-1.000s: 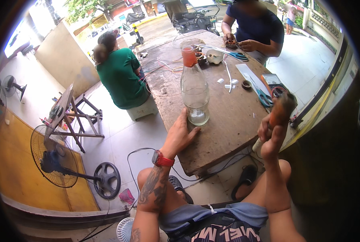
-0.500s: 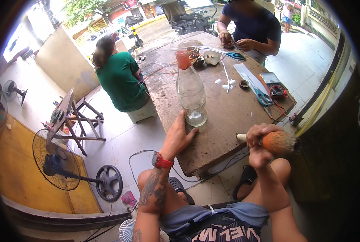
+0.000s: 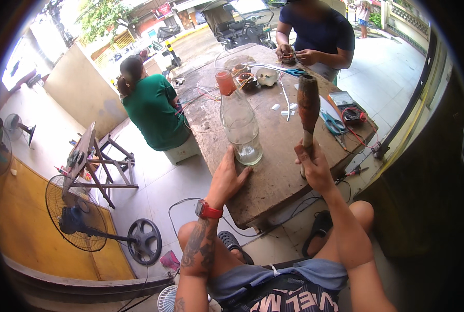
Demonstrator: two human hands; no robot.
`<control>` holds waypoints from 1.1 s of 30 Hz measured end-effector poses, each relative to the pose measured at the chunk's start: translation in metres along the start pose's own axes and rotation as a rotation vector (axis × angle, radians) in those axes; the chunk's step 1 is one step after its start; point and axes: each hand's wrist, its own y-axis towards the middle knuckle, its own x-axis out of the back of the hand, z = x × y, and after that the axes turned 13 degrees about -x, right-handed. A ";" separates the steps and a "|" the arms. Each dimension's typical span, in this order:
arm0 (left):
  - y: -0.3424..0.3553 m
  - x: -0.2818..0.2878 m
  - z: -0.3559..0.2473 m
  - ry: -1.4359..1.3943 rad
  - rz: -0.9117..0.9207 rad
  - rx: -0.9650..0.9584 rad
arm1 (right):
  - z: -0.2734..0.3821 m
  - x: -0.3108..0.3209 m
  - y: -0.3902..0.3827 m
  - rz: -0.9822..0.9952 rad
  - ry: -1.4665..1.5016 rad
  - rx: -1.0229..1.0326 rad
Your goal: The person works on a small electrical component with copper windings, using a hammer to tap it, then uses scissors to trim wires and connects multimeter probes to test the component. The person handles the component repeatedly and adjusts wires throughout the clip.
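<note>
A clear glass bottle (image 3: 241, 127) stands on the wooden table, with a reddish cup-like piece (image 3: 225, 82) over its mouth. My left hand (image 3: 227, 177) is at the bottle's base, fingers along its left side and thumb in front. In my right hand (image 3: 315, 166), closed around its narrow lower part, is an upright tool (image 3: 308, 106) with a thick orange-brown upper part and a dark round end. A pale band shows just above my fingers; its exact kind I cannot tell. It is held above the table's right side, apart from the bottle.
On the wooden table (image 3: 263, 195) lie blue scissors (image 3: 333, 124), a multimeter (image 3: 352, 113), white wires and small electrical parts. One person in green (image 3: 154, 112) sits at the left; another in dark blue (image 3: 317, 34) works at the far end. A standing fan (image 3: 76, 213) is on the left.
My right hand has turned the tool from lying sideways to upright, and moved up and slightly left with it. My left hand stays at the bottle's base.
</note>
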 end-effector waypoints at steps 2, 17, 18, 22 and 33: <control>0.000 0.000 0.000 -0.047 0.023 0.036 | 0.000 -0.001 -0.003 -0.027 0.070 -0.068; -0.003 0.005 -0.002 -0.036 0.040 0.021 | -0.002 -0.007 0.002 -0.145 0.142 0.025; -0.002 0.004 -0.003 -0.039 0.048 0.031 | -0.003 -0.008 0.004 -0.126 0.139 -0.027; -0.001 0.005 -0.004 -0.055 0.054 0.032 | -0.005 -0.009 0.009 -0.144 0.097 -0.056; -0.001 0.006 -0.004 -0.090 0.050 0.043 | -0.035 -0.003 0.011 -0.119 -0.122 -0.065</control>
